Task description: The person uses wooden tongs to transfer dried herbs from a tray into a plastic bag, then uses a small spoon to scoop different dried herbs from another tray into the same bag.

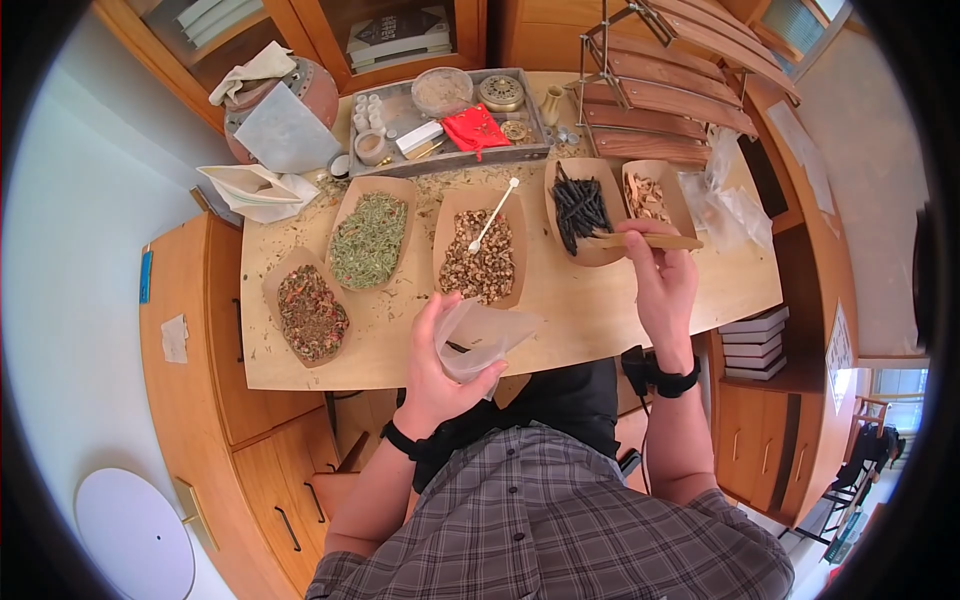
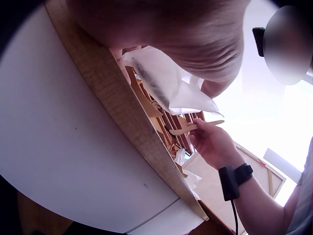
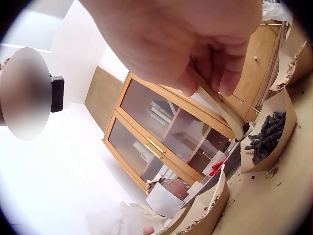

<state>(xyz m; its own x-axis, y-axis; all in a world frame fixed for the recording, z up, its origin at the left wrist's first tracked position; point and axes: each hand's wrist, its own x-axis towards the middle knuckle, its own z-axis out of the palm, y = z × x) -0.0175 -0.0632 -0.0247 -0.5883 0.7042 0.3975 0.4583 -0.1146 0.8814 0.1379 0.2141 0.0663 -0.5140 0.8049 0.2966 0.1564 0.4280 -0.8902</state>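
Observation:
My left hand (image 1: 432, 375) holds a translucent paper-like bag (image 1: 483, 335) with its mouth spread, near the table's front edge. A dark sliver shows inside the bag. My right hand (image 1: 662, 290) pinches a pair of light wooden tongs (image 1: 655, 241) beside a paper tray (image 1: 597, 256) of black, stick-like dried pieces (image 1: 580, 207). In the right wrist view, a dark bit shows at the tip of the tongs (image 3: 222, 105), close to that tray. Next to it, another paper tray has pale brown slices (image 1: 648, 196).
Further left stand paper trays of brown chopped pieces (image 1: 478, 268) with a white spoon (image 1: 493, 216), green herb (image 1: 370, 240) and a reddish mix (image 1: 312, 315). Behind are a grey tray (image 1: 440, 165) of small items, a brown jar (image 1: 310, 90) and a slatted wooden rack (image 1: 660, 90).

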